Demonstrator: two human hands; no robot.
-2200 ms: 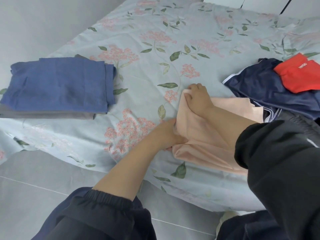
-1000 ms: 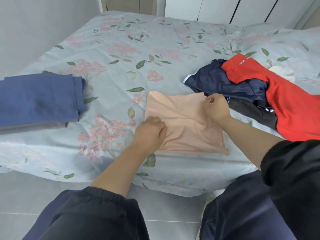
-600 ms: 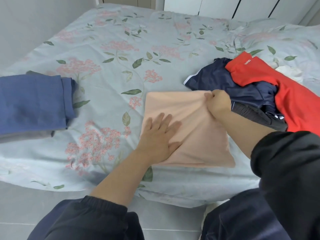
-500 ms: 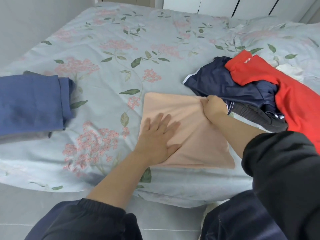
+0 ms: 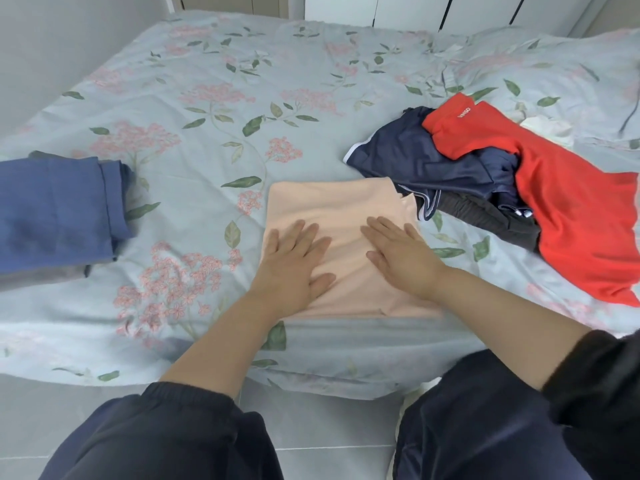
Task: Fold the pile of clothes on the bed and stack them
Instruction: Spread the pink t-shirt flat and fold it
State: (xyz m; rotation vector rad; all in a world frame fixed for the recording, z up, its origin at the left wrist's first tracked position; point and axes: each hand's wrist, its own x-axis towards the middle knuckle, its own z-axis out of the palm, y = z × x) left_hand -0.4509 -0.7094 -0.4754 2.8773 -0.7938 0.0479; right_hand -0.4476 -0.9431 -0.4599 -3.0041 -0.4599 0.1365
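**Two flat hands on a folded peach top**

Two dark sleeves fill the bottom of the view, and their cuffs hide part of each forearm. Beyond them the left hand (image 5: 294, 261) and right hand (image 5: 401, 258) lie palm down, fingers straight and spread, side by side but not touching. Both press on the peach top (image 5: 343, 206), gripping nothing. The top lies folded into a rough square at the near edge of the bed (image 5: 207, 81). Its near edge is partly covered by the wrists.

To the left, well apart from the top, is a stack (image 5: 55, 209) with a folded blue piece on top and a grey one (image 5: 45, 277) showing beneath. The frame cuts off its left side.

To the right, the unfolded pile begins just beside the top's far right corner. In it a navy piece (image 5: 415, 161) with white trim lies over a dark grey one (image 5: 485, 213). A red piece (image 5: 561, 202) is draped over both and runs out of frame at the right. Near its far end is small white lettering (image 5: 464, 112), turned away and too small to read surely. Something pale (image 5: 547, 128) peeks out behind the red, and I cannot tell what it is.

Cupboard doors (image 5: 408, 8) are cropped at the top.
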